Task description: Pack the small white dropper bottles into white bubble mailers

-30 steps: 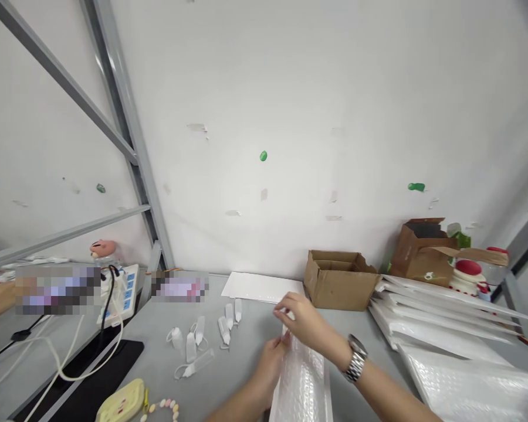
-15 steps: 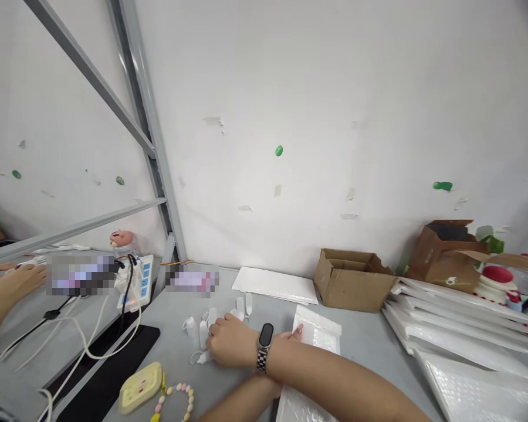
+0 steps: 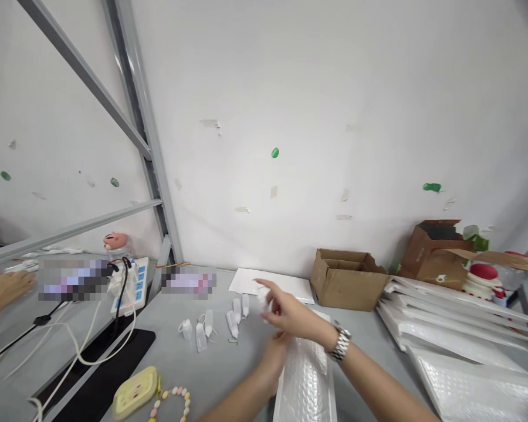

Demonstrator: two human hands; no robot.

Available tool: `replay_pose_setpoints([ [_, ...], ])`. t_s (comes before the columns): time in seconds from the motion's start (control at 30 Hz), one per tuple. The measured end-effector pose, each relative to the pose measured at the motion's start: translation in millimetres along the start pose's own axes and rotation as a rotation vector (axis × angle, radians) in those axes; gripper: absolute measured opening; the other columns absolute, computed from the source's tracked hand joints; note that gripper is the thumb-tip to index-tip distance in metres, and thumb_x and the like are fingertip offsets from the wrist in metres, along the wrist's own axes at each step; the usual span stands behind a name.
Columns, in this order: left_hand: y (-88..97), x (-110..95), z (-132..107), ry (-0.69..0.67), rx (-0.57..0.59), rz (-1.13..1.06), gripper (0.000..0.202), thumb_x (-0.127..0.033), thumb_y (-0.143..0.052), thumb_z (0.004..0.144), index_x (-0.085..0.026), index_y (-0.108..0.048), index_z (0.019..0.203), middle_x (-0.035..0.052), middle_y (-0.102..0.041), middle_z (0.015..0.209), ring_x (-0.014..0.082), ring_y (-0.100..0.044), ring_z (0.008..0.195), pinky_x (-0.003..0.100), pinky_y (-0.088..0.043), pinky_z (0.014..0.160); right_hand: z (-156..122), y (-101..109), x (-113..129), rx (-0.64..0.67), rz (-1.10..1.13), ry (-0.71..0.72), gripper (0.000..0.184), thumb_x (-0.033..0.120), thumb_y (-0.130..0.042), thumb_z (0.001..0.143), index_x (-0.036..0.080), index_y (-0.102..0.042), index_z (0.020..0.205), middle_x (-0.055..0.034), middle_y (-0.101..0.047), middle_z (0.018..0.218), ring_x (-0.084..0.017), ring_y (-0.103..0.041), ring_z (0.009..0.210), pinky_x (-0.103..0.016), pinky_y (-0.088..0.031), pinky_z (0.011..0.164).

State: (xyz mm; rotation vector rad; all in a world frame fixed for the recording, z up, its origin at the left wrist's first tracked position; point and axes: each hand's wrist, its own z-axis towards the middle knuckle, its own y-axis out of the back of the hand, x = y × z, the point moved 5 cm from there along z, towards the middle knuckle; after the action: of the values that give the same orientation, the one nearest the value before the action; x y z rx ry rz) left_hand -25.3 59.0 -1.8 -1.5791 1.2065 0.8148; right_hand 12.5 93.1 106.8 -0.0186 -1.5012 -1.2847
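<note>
Between the thumb and fingers of my right hand is a small white plastic bottle, partly blurred. That hand is above the grey table, just left of the bubble mailer's upper end. My left hand closes on the left edge of the white bubble mailer, which lies lengthwise in front of me; its fingertips are partly hidden behind my right hand. Several similar bottles lie to the left, among them a bottle with a thin loop and another bottle closer to my hands.
A stack of bubble mailers lies at right. Behind are an open cardboard box, white sheets and a brown box. At left are a yellow case, a power strip with cables, and another person's hand.
My right hand has moved from the bottles rightward and up with one bottle, toward the mailer's upper end. My arms cross less. The view has shifted slightly.
</note>
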Motion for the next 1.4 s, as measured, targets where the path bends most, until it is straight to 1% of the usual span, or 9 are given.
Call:
replay_pose_setpoints([
  [0.2,-10.5,-2.3,-9.5,-0.024,0.106,0.010,0.058,-0.066,-0.064,0.058,-0.011,-0.065,0.078,0.0057,-0.067,0.072,0.0274,-0.059,0.087,0.033,-0.039,0.082,-51.1,45.7,-70.7,-0.385,0.187,-0.230,0.035,0.027,-0.050,0.079,0.023,-0.041,0.112,0.0038,-0.050,0.077,-0.010,-0.053,0.054,-0.025,-0.045,0.055],
  [0.33,-18.4,-1.6,-14.7,-0.003,0.181,-0.016,0.062,-0.069,-0.063,0.054,-0.012,-0.068,0.080,0.0078,-0.069,0.074,0.0276,-0.061,0.085,0.033,-0.040,0.080,-70.1,36.4,-89.5,-0.475,0.251,-0.263,0.021,0.031,-0.051,0.078,0.022,-0.042,0.094,0.0062,-0.049,0.064,-0.013,-0.054,0.055,-0.027,-0.044,0.057],
  [0.53,-17.9,0.5,-13.9,0.008,0.173,-0.002,0.057,-0.063,-0.065,0.058,-0.014,-0.069,0.086,0.0077,-0.071,0.081,0.0273,-0.061,0.087,0.033,-0.041,0.083,-76.4,24.8,-86.6,-0.602,0.244,-0.321,0.020,0.037,-0.055,0.075,0.021,-0.044,0.076,0.0037,-0.050,0.068,-0.013,-0.051,0.059,-0.026,-0.041,0.057],
  [0.63,-17.8,3.1,-11.2,-0.017,0.199,-0.015,0.057,-0.063,-0.064,0.061,-0.013,-0.068,0.088,0.0083,-0.070,0.081,0.0271,-0.061,0.087,0.033,-0.042,0.080,-73.7,23.5,-87.0,-0.570,0.293,-0.353,0.020,0.036,-0.057,0.071,0.021,-0.043,0.071,0.0055,-0.048,0.060,-0.013,-0.049,0.056,-0.025,-0.038,0.055],
  [0.77,-16.6,7.9,-7.0,-0.038,0.201,-0.028,0.057,-0.063,-0.062,0.063,-0.011,-0.067,0.088,0.0076,-0.069,0.078,0.0257,-0.061,0.083,0.032,-0.042,0.077,-73.7,16.1,-89.1,-0.464,0.393,-0.408,0.030,0.037,-0.058,0.072,0.021,-0.044,0.092,0.0077,-0.050,0.054,-0.014,-0.050,0.052,-0.024,-0.037,0.052],
  [0.9,-13.6,9.2,-4.6,-0.045,0.168,-0.020,0.057,-0.064,-0.062,0.063,-0.011,-0.066,0.085,0.0063,-0.068,0.076,0.0242,-0.060,0.082,0.031,-0.041,0.076,-78.6,11.9,-81.4,-0.475,0.225,-0.384,0.024,0.040,-0.048,0.082,0.021,-0.045,0.096,0.0063,-0.050,0.056,-0.014,-0.050,0.054,-0.025,-0.037,0.053],
  [1.07,-14.1,10.5,-4.2,-0.070,0.180,-0.008,0.056,-0.064,-0.061,0.064,-0.012,-0.066,0.084,0.0045,-0.066,0.071,0.0224,-0.058,0.079,0.030,-0.040,0.075,-80.1,11.1,-65.6,-0.439,-0.133,-0.265,0.024,0.039,-0.042,0.088,0.021,-0.052,0.076,-0.0003,-0.058,0.068,-0.016,-0.052,0.066,-0.027,-0.037,0.064],
  [1.3,-11.4,15.0,-0.5,-0.060,0.134,0.023,0.057,-0.065,-0.062,0.059,-0.011,-0.066,0.076,0.0032,-0.063,0.065,0.0202,-0.057,0.072,0.027,-0.040,0.069,-81.3,-3.5,-73.9,-0.272,-0.074,-0.277,0.042,0.041,-0.038,0.090,0.019,-0.055,0.060,-0.0007,-0.058,0.063,-0.015,-0.051,0.062,-0.025,-0.038,0.061],
  [1.4,-9.1,10.7,0.2,-0.063,0.121,-0.002,0.056,-0.064,-0.064,0.058,-0.011,-0.067,0.079,0.0039,-0.066,0.068,0.0211,-0.059,0.074,0.028,-0.041,0.072,-87.8,7.9,-73.2,-0.437,-0.139,-0.211,0.033,0.043,-0.045,0.086,0.020,-0.064,0.071,-0.0043,-0.061,0.077,-0.019,-0.054,0.080,-0.031,-0.041,0.076],
])
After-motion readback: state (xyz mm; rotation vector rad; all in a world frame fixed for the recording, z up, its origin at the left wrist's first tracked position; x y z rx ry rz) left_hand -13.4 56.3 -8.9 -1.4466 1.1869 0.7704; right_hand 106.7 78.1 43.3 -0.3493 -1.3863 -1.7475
